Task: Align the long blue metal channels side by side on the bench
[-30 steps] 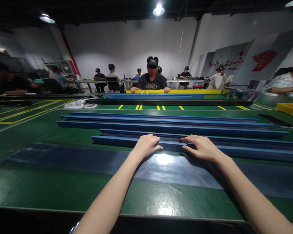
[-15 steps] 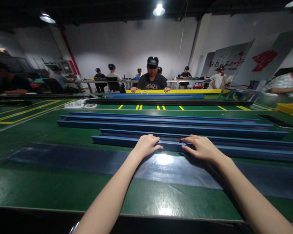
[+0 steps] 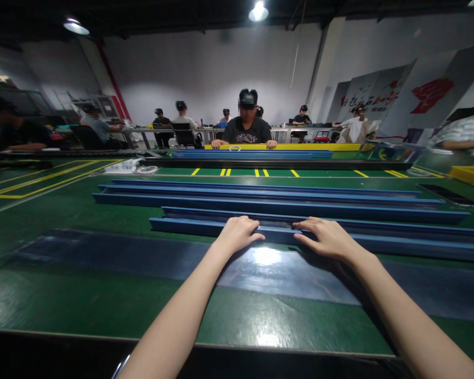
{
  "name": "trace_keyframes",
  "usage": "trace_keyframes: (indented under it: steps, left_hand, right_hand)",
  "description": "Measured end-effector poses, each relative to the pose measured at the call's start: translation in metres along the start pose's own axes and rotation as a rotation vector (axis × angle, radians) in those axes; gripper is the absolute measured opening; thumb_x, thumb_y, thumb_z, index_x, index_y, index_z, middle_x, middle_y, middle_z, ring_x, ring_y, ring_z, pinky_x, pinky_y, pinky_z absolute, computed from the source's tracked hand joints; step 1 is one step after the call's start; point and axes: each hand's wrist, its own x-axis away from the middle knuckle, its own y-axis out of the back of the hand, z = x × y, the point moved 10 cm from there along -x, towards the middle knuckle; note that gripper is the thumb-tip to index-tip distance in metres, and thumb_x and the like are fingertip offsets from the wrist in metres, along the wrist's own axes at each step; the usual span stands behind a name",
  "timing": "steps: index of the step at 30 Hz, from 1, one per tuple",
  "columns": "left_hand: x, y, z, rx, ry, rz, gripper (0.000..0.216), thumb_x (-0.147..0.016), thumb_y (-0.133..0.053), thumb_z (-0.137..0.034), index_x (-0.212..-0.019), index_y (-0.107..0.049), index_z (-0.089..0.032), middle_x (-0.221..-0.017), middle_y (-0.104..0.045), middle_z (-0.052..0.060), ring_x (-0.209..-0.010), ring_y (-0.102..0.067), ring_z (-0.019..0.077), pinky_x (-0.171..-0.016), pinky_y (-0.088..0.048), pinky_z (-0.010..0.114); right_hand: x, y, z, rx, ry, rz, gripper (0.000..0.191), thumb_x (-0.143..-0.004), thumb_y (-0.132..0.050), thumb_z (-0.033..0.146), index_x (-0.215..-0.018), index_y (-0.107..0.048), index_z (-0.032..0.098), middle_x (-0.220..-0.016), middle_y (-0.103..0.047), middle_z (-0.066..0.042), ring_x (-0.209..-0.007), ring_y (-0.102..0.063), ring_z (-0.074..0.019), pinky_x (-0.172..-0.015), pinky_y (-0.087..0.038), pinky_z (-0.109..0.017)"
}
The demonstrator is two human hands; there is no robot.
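Observation:
A long blue channel rail (image 3: 181, 227) lies across the green table, nearest to me. My left hand (image 3: 237, 235) is curled over its near edge, fingers bent onto the top. My right hand (image 3: 327, 238) rests on the same rail a little to the right, fingers hooked over the edge and thumb at the front. Both hands grip the rail side by side. A flat dark blue strip (image 3: 102, 255) lies on the table just in front of the rail, under my wrists.
Two more long blue rails (image 3: 260, 202) lie parallel behind the held one. A person (image 3: 247, 126) sits across the green table (image 3: 82, 300) behind a yellow bar (image 3: 300, 148). A yellow tray (image 3: 471, 175) stands at far right. Other people sit at tables farther back.
The view has tilted very slightly; my hands and the rail stay where they were.

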Motion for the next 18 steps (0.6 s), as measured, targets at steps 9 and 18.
trace_keyframes:
  steps: [9,18]
  left_hand:
    - [0.0004,0.0001,-0.0007,0.002,0.013,0.021,0.032,-0.080,-0.049,-0.049,-0.082,-0.060,-0.019,-0.082,-0.065,0.004,-0.080,-0.060,0.0180,-0.063,-0.040,0.023]
    - [0.0006,0.0004,-0.0006,0.001,0.017,0.033,0.032,-0.080,-0.048,-0.049,-0.082,-0.060,-0.019,-0.082,-0.064,0.005,-0.080,-0.060,0.0186,-0.063,-0.040,0.024]
  right_hand:
    - [-0.0001,0.0003,0.0007,0.006,0.008,-0.012,0.049,-0.085,-0.033,0.047,-0.109,-0.061,0.014,-0.106,-0.063,-0.010,-0.097,-0.058,-0.0232,-0.080,-0.044,-0.033]
    - [0.0000,0.0010,0.0007,-0.002,0.010,-0.028,0.049,-0.085,-0.033,0.047,-0.109,-0.061,0.015,-0.106,-0.064,-0.010,-0.097,-0.058,-0.0229,-0.080,-0.044,-0.033]
